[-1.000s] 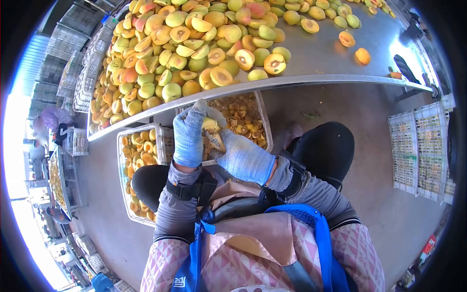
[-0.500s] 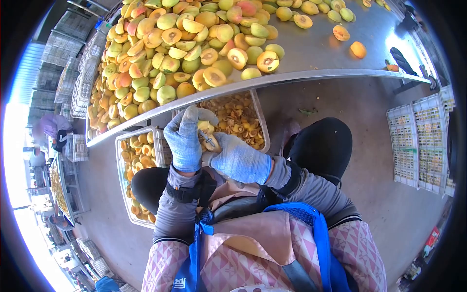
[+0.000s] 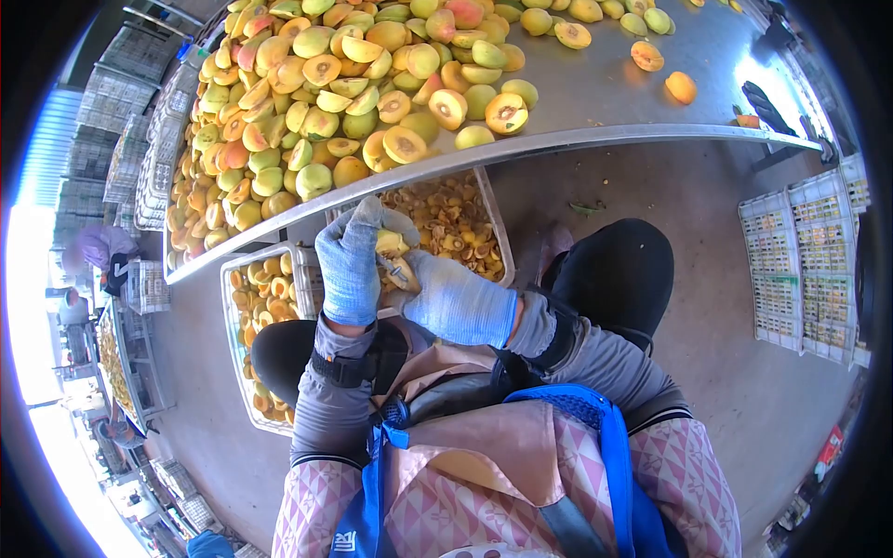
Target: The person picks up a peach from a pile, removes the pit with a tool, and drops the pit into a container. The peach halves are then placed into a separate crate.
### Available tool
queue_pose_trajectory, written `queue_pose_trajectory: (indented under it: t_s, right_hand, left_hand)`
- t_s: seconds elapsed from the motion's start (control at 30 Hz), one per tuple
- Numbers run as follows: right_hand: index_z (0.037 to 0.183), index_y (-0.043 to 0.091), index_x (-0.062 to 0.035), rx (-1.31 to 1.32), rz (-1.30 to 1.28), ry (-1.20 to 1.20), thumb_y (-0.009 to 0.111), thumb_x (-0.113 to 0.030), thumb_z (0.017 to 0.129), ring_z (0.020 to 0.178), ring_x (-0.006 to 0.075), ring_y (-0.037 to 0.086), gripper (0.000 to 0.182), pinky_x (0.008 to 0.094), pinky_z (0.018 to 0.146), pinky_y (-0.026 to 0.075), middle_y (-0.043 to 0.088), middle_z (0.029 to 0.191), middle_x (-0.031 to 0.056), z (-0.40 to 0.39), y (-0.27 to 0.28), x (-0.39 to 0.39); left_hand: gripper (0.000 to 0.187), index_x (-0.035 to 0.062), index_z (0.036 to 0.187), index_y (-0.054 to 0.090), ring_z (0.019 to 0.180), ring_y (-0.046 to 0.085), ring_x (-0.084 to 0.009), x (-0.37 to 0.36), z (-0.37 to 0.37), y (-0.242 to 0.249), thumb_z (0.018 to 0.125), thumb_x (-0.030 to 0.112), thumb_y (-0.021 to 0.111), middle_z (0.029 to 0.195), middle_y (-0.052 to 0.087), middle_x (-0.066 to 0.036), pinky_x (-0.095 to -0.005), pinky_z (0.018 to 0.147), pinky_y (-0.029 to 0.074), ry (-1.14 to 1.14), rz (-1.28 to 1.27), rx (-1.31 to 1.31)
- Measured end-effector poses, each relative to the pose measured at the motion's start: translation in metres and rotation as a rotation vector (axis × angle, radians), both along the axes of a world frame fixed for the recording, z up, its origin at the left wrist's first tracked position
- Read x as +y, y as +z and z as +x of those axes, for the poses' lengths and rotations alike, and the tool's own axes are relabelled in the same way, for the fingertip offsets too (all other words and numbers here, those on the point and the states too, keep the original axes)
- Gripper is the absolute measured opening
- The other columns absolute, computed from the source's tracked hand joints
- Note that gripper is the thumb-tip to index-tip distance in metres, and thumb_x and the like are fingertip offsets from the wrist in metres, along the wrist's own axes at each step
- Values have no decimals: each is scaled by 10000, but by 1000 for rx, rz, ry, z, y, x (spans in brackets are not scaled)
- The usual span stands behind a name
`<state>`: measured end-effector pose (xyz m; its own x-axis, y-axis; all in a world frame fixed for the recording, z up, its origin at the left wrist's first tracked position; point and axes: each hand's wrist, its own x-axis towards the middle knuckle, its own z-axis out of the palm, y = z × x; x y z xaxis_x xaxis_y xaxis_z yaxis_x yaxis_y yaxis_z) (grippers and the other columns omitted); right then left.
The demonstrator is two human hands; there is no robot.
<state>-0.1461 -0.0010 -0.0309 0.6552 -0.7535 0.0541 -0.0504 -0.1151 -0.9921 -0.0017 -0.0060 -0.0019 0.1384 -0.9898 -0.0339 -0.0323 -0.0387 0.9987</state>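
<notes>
My left hand (image 3: 350, 270), in a grey-blue work glove, pinches a yellow peach half (image 3: 392, 244) just below the table edge. Gloved the same way, my right hand (image 3: 462, 302) is closed around a small tool (image 3: 402, 275) with a pale handle and a metal end, close against the fruit. The fingers partly hide where tool and peach meet. Beneath the hands, a crate (image 3: 503, 244) holds pits and scraps. To the left stands a white crate (image 3: 226, 312) of hollowed peach halves. A large heap of cut peaches (image 3: 316, 102) covers the left part of the metal table (image 3: 595, 84).
The table's raised metal edge (image 3: 558, 138) runs just beyond my hands. White crates (image 3: 800, 270) stand on the floor at right, and more crates (image 3: 121, 102) are stacked at far left. Another person (image 3: 98, 246) is beside a second table (image 3: 112, 358) at left.
Both hands stay together at the peach half, with only slight shifts. The tool appears turned a little against the fruit. The whole view has moved slightly.
</notes>
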Motion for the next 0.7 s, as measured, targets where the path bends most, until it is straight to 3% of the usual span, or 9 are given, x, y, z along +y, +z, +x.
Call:
queue_pose_trajectory:
  t_s: [0.03,0.13,0.23,0.33,0.43,0.5,0.6,0.67,0.7]
  right_hand:
    - [1176,581,-18,-108,-11,39,631,-121,861,965,412,648,335,448,816,528,675,1005,216,0,-2,-2]
    - [1198,583,-26,-86,23,97,619,-115,866,977,397,653,346,443,823,526,680,1005,207,3,-9,-3]
    - [1049,618,-32,-66,-5,31,578,-157,914,877,359,651,189,422,777,509,669,908,175,0,-1,3]
    - [1177,590,-16,112,53,49,608,-134,894,993,362,656,308,423,842,522,675,1023,201,1,8,0]
    - [1160,594,-7,-64,174,-24,604,-149,908,963,349,667,289,411,827,527,679,1005,194,8,2,2]
    - [1157,589,2,-128,476,9,599,-151,914,962,338,668,288,400,827,526,680,1010,188,6,13,3]
    - [1163,580,10,-163,752,91,606,-150,909,980,326,663,301,388,832,523,675,1034,189,6,14,3]
    - [1171,573,11,-178,575,95,615,-147,901,984,326,662,316,389,830,522,675,1036,188,11,3,5]
    - [1174,570,10,-190,336,53,619,-145,895,979,328,663,323,392,826,523,677,1028,185,15,-9,6]
  left_hand:
    - [411,-35,827,697,626,638,-134,1,0,0,989,312,548,715,687,-101,-245,603,511,-6,-8,-16]
    - [406,-34,819,697,628,638,-134,1,2,5,987,306,550,722,689,-97,-246,611,512,-54,-13,-67]
    - [415,-31,808,698,633,638,-138,0,5,12,986,315,551,718,687,-89,-253,629,518,-102,57,-75]
    - [432,-25,822,696,642,636,-146,-2,4,11,991,341,540,721,685,-84,-262,650,524,-71,139,-17]
    - [443,-18,881,687,674,640,-154,-4,1,8,994,381,531,774,690,-94,-265,665,527,-49,93,115]
    - [451,-12,924,676,697,642,-158,0,-10,12,992,409,530,818,693,-104,-263,668,527,15,31,348]
    - [449,-7,944,667,709,643,-158,8,-2,2,989,420,537,848,693,-110,-256,663,522,29,-54,185]
    - [435,-10,886,680,668,642,-150,9,0,-1,996,386,534,770,686,-92,-248,635,513,104,-37,71]
    - [469,-15,863,675,661,626,-148,7,-1,2,998,403,511,753,673,-91,-253,635,504,91,-1,30]
